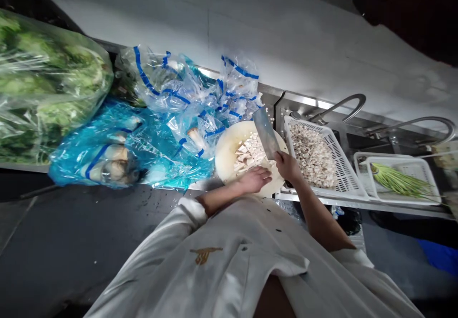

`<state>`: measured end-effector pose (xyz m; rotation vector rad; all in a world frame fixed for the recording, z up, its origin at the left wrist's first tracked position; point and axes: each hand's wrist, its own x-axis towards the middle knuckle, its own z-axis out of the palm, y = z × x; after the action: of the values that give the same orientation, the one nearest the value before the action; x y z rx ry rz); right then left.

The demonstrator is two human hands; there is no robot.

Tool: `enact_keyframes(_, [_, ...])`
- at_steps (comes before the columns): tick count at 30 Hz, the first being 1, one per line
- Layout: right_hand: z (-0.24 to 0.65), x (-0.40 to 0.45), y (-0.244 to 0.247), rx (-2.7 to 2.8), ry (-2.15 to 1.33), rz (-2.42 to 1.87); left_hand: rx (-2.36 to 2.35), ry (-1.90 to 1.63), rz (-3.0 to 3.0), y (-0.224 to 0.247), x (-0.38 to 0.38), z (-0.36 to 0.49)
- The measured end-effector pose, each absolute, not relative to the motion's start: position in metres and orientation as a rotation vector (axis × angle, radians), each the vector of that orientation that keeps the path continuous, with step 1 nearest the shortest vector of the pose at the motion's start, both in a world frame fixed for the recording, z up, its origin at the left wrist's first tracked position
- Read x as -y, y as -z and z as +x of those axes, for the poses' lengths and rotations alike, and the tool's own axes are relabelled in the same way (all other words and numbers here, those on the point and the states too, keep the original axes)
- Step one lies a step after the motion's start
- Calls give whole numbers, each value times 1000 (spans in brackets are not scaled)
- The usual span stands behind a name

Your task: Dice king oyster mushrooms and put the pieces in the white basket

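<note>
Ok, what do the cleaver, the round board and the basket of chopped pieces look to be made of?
Cleaver: most likely steel, from the flat grey blade with a soft sheen.
Round board: plastic or pale wood, I can't tell which; cream-coloured and fairly matte.
Basket: probably moulded plastic, white, with regular slots through its side.

A working kitchen, likely a commercial one: curved steel faucets (353,96) line the back of a metal counter (207,184), where a cleaver (265,129) tilts over a round cutting board (224,151) between bulky bagged greens (53,84) and a white perforated basket (341,163) heaped with chopped food (313,155).
</note>
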<state>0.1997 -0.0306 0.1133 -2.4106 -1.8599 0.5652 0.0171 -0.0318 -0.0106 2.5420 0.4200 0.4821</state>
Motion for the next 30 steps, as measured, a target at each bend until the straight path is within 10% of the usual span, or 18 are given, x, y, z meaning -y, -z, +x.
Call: enact_keyframes(30, [148,68,-84,1994,-992,-2524,-869,-411,2435,19,-40,-68])
